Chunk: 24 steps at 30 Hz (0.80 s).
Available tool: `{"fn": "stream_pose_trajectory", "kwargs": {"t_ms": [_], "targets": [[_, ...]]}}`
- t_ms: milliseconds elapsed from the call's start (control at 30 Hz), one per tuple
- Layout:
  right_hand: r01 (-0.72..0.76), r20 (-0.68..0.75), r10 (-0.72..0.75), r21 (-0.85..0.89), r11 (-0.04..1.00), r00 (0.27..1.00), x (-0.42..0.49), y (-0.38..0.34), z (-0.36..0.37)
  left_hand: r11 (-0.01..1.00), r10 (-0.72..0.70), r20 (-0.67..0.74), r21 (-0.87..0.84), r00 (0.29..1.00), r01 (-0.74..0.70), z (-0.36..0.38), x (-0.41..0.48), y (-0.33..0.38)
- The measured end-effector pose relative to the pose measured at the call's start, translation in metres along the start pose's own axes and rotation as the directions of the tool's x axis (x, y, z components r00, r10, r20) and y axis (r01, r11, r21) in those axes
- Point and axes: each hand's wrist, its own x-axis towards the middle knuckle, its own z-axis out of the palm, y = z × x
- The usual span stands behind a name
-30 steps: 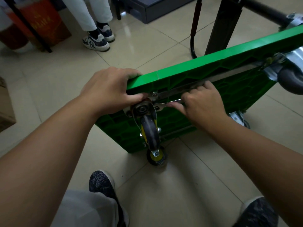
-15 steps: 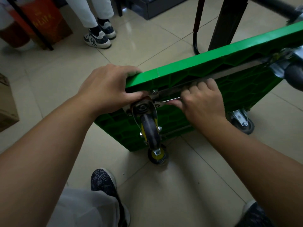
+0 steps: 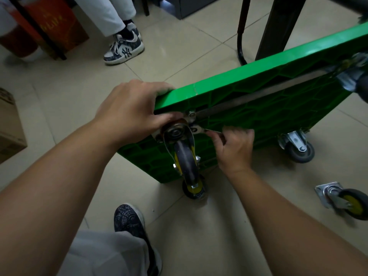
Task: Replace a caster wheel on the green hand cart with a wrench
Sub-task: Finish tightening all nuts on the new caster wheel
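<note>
The green hand cart (image 3: 268, 108) stands tipped on its side on the tiled floor, its ribbed underside facing me. A caster wheel (image 3: 186, 156) with a yellow hub sits at the cart's near corner. My left hand (image 3: 131, 110) grips the corner's top edge, thumb against the caster's mounting plate. Just right of the plate, my right hand (image 3: 234, 148) grips a small silver wrench (image 3: 207, 130), most of it hidden in my fingers, its head at a bolt on the plate.
A loose caster (image 3: 342, 200) lies on the floor at the right. A grey fixed wheel (image 3: 298, 149) rests at the cart's lower edge. Another person's sneakers (image 3: 124, 46) stand at the back, a cardboard box (image 3: 10, 126) at left, black table legs (image 3: 276, 26) behind the cart.
My right hand has swung down with the wrench, from the metal rail to below the plate's level. The view shifted, bringing the loose caster into sight. My left hand kept its grip.
</note>
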Motion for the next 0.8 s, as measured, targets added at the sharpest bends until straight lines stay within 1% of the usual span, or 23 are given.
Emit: {"fn": "stream_pose_trajectory", "kwargs": {"t_ms": [33, 67, 167, 200, 267, 300, 333, 367, 400, 467, 533, 600, 700, 800], "targets": [[-0.039, -0.002, 0.039, 0.037, 0.999, 0.999, -0.004, -0.004, 0.004, 1.0, -0.002, -0.002, -0.001, 1.0, 0.002, 0.0, 0.0, -0.001], [-0.047, 0.001, 0.047, 0.062, 0.997, 0.999, -0.004, -0.006, 0.006, 1.0, -0.007, -0.01, 0.002, 1.0, 0.007, 0.0, 0.0, -0.002], [-0.032, 0.043, 0.029, 0.088, 0.996, 0.999, 0.001, -0.004, -0.001, 1.0, -0.001, -0.012, 0.003, 1.0, 0.001, 0.0, 0.0, -0.002], [-0.015, 0.071, 0.009, 0.087, 0.996, 0.997, 0.003, -0.002, -0.004, 1.0, -0.003, -0.014, 0.002, 1.0, 0.003, -0.001, 0.0, -0.002], [0.023, 0.184, -0.036, 0.075, 0.997, 0.982, 0.01, 0.0, -0.012, 1.0, -0.005, -0.023, 0.006, 1.0, 0.006, -0.001, 0.001, -0.002], [0.038, 0.253, -0.052, 0.059, 0.998, 0.966, 0.012, 0.002, -0.017, 1.0, -0.005, -0.023, 0.01, 1.0, 0.005, -0.001, 0.002, -0.002], [0.062, 0.291, -0.065, 0.021, 0.998, 0.954, 0.012, 0.006, -0.025, 1.0, -0.003, -0.014, 0.01, 1.0, 0.003, 0.0, 0.002, -0.001], [0.102, 0.278, -0.086, -0.043, 0.994, 0.957, 0.015, 0.012, -0.033, 1.0, -0.004, -0.011, 0.006, 1.0, 0.004, 0.0, 0.002, 0.0], [0.155, 0.235, -0.122, -0.126, 0.98, 0.964, 0.02, 0.018, -0.043, 1.0, -0.006, -0.017, 0.003, 1.0, 0.006, 0.0, 0.001, 0.001], [0.289, 0.167, -0.252, -0.263, 0.92, 0.953, 0.035, 0.027, -0.062, 1.0, -0.013, -0.03, 0.005, 0.999, 0.013, 0.0, 0.0, 0.001], [0.433, 0.149, -0.407, -0.353, 0.829, 0.901, 0.055, 0.025, -0.078, 1.0, -0.011, -0.032, 0.004, 0.999, 0.011, 0.0, 0.0, 0.001], [0.537, 0.178, -0.514, -0.422, 0.73, 0.839, 0.075, 0.012, -0.088, 1.0, -0.009, -0.032, 0.002, 0.999, 0.01, 0.0, 0.001, 0.001], [0.613, 0.195, -0.612, -0.505, 0.608, 0.767, 0.091, -0.007, -0.094, 1.0, -0.009, -0.028, -0.001, 1.0, 0.009, 0.0, 0.001, 0.0], [0.652, 0.248, -0.634, -0.522, 0.55, 0.733, 0.098, -0.013, -0.098, 1.0, -0.006, -0.034, -0.003, 0.999, 0.006, 0.002, 0.001, -0.001]]}}
